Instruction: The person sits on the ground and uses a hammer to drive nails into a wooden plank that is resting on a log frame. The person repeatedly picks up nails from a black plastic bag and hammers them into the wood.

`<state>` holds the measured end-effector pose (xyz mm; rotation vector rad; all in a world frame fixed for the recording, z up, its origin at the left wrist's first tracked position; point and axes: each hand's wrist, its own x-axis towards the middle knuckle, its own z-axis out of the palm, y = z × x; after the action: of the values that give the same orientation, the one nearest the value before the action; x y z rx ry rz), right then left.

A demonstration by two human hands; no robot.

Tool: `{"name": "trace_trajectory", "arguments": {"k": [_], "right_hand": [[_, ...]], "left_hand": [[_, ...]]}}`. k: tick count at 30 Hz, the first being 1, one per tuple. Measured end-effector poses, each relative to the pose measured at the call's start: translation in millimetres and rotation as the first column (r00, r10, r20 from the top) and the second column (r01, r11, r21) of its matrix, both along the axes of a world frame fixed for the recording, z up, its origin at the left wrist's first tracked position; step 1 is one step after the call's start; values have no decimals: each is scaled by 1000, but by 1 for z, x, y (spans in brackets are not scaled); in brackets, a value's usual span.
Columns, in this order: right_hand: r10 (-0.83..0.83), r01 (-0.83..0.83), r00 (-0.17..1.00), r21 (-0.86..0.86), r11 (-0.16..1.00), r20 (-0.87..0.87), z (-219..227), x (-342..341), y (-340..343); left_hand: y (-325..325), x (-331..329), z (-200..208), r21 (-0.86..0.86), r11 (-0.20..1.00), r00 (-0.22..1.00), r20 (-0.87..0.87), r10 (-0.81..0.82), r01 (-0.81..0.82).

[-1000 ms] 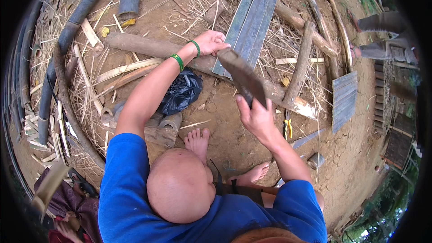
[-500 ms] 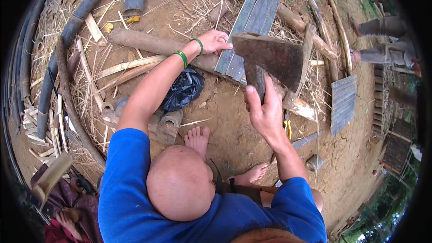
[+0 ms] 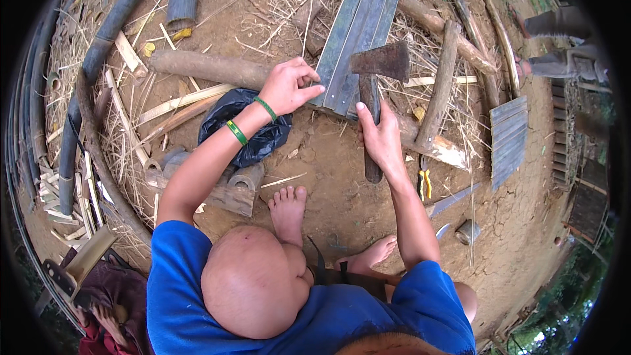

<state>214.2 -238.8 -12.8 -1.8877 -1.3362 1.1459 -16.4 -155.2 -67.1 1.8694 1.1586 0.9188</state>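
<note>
My left hand point(image 3: 288, 90) is beside the left edge of a panel of flattened bamboo slats point(image 3: 363, 29). Its fingers curl toward the thumb in a pinch; whatever may be between them is too small to make out. My right hand point(image 3: 382, 138) grips the wooden handle of a hatchet point(image 3: 384, 61), whose dark, rusty head overlaps the panel's lower right. Small nail heads dot the panel's near end, which rests over a log. A black plastic bag point(image 3: 266, 138) lies on the ground, partly under my left wrist.
A wooden log point(image 3: 210, 69) runs across in front of me. To the right are yellow-handled pliers point(image 3: 424, 184), a saw blade point(image 3: 453, 199) and another slat panel point(image 3: 509, 141). Bamboo poles point(image 3: 95, 59) lie left. A person with a large blade point(image 3: 92, 253) sits at lower left.
My left hand has drawn back from the panel toward the black bag. My right hand has lowered the hatchet, its head now smaller in view and its handle upright.
</note>
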Motion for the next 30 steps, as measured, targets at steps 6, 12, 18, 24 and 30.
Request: {"name": "trace_trajectory", "arguments": {"k": [6, 12, 18, 24, 30], "right_hand": [[15, -14, 999, 52, 999, -33, -3, -3, -6], [100, -99, 995, -53, 994, 25, 17, -10, -15], [254, -258, 954, 8, 966, 158, 19, -13, -28], [276, -285, 952, 57, 957, 134, 54, -25, -28], [335, -373, 905, 111, 921, 263, 28, -23, -34]], "left_hand": [[-5, 10, -5, 23, 997, 995, -78, 69, -68], [-15, 7, -4, -91, 995, 996, 62, 56, -51], [-17, -5, -15, 143, 990, 996, 87, -8, -4], [-20, -7, -19, 278, 960, 996, 77, -42, 19], [-18, -6, -21, 353, 935, 998, 33, -58, 43]]}}
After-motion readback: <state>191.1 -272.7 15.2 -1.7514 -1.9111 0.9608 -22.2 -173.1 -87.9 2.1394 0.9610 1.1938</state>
